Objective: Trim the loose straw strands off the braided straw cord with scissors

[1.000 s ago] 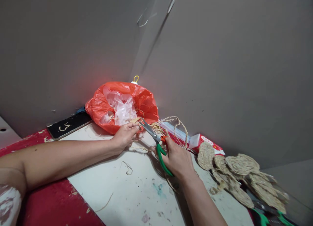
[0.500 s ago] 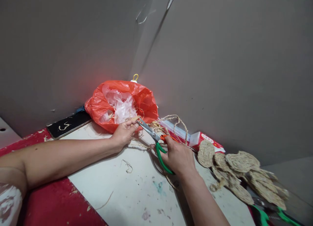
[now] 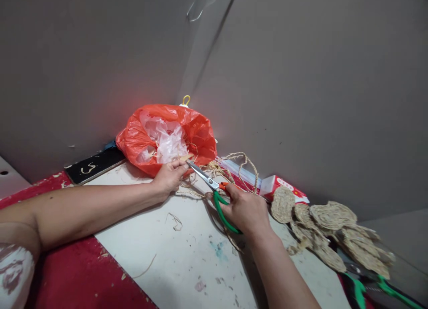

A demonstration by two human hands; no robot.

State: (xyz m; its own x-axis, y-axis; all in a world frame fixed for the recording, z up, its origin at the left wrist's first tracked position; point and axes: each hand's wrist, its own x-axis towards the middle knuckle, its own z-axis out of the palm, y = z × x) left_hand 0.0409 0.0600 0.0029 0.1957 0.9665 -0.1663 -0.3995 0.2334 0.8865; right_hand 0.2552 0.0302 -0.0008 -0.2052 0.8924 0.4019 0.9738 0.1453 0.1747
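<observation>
My right hand (image 3: 245,208) grips a pair of scissors (image 3: 209,180) with green and orange handles. The blades lie almost together, and their tips reach up to the fingers of my left hand (image 3: 170,177). Those fingers pinch a small tan strip of straw-like fibre (image 3: 186,158), at the front edge of an orange plastic bag (image 3: 147,168). Crumpled white plastic (image 3: 171,146) and some fibre bits fill the bag's mouth. Behind the scissors lies a loose braided straw cord (image 3: 245,159), partly looped; my hand and the blades hide some of it.
Several coiled straw pieces (image 3: 332,215) are piled at the right, by a red and white box (image 3: 284,186). Another pair of green-handled scissors (image 3: 359,293) lies below them. A black phone (image 3: 96,166) rests at the left on the white board (image 3: 174,255). Grey walls rise behind.
The scissor blades have closed from slightly parted to nearly together. Both hands stay close to the same place, while the view has tilted a little.
</observation>
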